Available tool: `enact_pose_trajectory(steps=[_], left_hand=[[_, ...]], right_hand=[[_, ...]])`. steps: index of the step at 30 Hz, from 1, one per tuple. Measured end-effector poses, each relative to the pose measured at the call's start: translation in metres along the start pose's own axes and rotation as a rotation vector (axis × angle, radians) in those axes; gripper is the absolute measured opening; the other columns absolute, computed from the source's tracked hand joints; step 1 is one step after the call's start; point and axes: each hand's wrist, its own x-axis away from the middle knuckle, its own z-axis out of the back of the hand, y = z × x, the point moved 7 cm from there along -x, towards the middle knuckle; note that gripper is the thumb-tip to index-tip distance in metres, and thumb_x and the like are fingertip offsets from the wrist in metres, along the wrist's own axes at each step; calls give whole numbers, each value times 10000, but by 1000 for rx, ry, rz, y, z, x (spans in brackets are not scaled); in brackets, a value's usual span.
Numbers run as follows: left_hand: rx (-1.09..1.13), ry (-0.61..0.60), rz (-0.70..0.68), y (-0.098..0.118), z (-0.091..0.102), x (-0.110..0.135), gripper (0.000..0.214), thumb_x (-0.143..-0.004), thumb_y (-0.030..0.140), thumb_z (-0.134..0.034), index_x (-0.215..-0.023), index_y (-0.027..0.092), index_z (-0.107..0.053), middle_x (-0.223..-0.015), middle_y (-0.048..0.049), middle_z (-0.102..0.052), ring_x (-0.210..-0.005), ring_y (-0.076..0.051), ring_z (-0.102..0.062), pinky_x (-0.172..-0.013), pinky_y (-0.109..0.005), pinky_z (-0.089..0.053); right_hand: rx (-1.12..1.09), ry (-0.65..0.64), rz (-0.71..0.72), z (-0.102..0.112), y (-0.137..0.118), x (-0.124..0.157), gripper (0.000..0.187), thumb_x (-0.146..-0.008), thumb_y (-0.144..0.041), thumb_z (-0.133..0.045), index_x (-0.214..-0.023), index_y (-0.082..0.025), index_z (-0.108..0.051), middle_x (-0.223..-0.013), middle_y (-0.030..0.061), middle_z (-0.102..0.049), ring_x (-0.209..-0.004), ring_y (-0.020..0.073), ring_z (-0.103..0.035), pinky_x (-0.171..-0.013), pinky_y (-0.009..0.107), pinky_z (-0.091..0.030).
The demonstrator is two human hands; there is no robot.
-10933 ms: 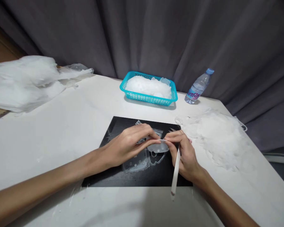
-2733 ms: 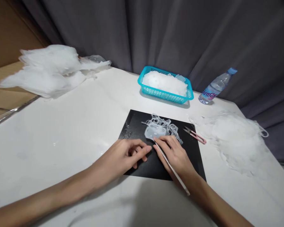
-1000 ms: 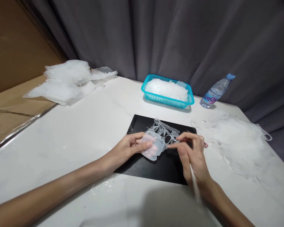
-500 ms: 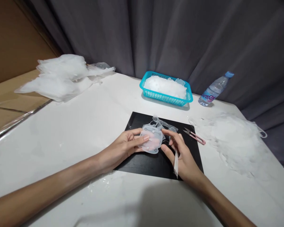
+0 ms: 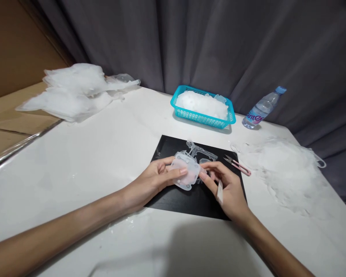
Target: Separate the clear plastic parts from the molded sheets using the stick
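Observation:
My left hand (image 5: 157, 177) is closed on a flat, translucent, rounded-square plastic piece (image 5: 187, 177) with small holes, its thumb lying across the face. The piece is held above a black mat (image 5: 173, 206). At the right edge of the piece, my right hand (image 5: 223, 184) pinches a bit of translucent material with thumb and forefinger. A thin whitish strip (image 5: 220, 192) lies in the same hand, tucked against the palm. Behind both hands, clear branching offcuts (image 5: 200, 152) rest on the mat. Pink-handled thread snips (image 5: 239, 166) lie at the mat's right edge, blades pointing left.
A blue basket (image 5: 203, 120) of white translucent pieces stands at the back, beside a water bottle (image 5: 261, 109). On the right lies a heap of translucent scraps (image 5: 291, 173). Stacked translucent sheets (image 5: 72, 92) are at the back left, near cardboard (image 5: 14, 123).
My right hand's fingers have closed from a looser spread into a pinch at the piece's right edge. The piece has tilted slightly, and the whitish strip has turned with the hand.

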Motion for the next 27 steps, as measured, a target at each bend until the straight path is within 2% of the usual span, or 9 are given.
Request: enact_pose_trajectory(steps=[4, 6, 9, 11, 14, 18, 21, 24, 27], left_hand=[[-48, -75, 90, -9, -9, 2, 271, -856, 342, -834, -992, 116, -773, -930, -81, -787, -809, -148, -698, -769, -227, -532], [-159, -78, 88, -11, -4, 1, 267, -858, 351, -820, -982, 122, -766, -903, -66, -775, -780, -145, -680, -734, -227, -514], [-366, -54, 15, -6, 9, -3, 275, -843, 374, -807, -965, 148, -706, -843, -25, -726, -725, -149, -647, -681, -243, -495], [-499, -53, -25, -2, 11, -1, 310, -850, 390, -787, -1009, 179, -626, -799, 7, -688, -677, -144, -614, -635, -242, -468], [-677, -53, -61, 2, 5, 5, 336, -894, 401, -735, -1053, 223, -499, -685, 69, -613, -589, -123, -524, -562, -221, -383], [-730, -88, -82, 6, -8, 13, 250, -1021, 462, -555, -1019, 220, -494, -753, 48, -621, -674, -137, -544, -627, -237, -414], [-722, -81, -82, 7, -6, 12, 300, -1027, 499, -549, -1021, 201, -587, -811, 15, -649, -752, -161, -596, -678, -248, -445], [-738, -32, -121, 11, 2, 7, 352, -974, 524, -639, -977, 177, -695, -834, -15, -672, -781, -183, -621, -687, -250, -458], [-830, -11, -181, 15, 3, 5, 370, -982, 522, -634, -975, 179, -773, -819, -23, -701, -753, -182, -615, -661, -242, -444]], right_hand=[[237, 78, 125, 1, -3, -3, 84, -953, -202, -647, -957, -227, -727, -835, 16, -665, -780, 193, -536, -747, 338, -448], [281, 11, 173, 2, -6, -5, 110, -958, -172, -629, -979, -234, -717, -886, 25, -707, -852, 213, -561, -800, 359, -461], [273, -161, 204, 5, -12, -6, 193, -943, -164, -645, -1102, -255, -708, -1054, 43, -724, -965, 236, -578, -842, 378, -472], [238, -198, 217, 10, -17, -5, 291, -943, -164, -642, -1212, -269, -680, -1166, 52, -697, -1027, 242, -581, -861, 385, -475], [199, -168, 252, 13, -26, -3, 317, -996, -201, -601, -1298, -286, -649, -1241, 56, -669, -1113, 246, -577, -919, 400, -468], [213, -305, 270, -7, -31, 3, 382, -1057, -280, -564, -1437, -309, -568, -1415, 57, -623, -1256, 253, -522, -1060, 437, -429], [211, -384, 256, -15, -30, 6, 307, -1071, -297, -545, -1371, -293, -612, -1284, 60, -695, -1139, 244, -563, -995, 417, -466], [183, -322, 211, -12, -26, 3, 154, -1053, -306, -576, -1133, -250, -695, -990, 44, -711, -921, 212, -580, -839, 358, -483], [139, -263, 120, -10, -21, 0, 157, -1023, -348, -624, -985, -227, -717, -828, 14, -648, -781, 178, -548, -737, 318, -451]])
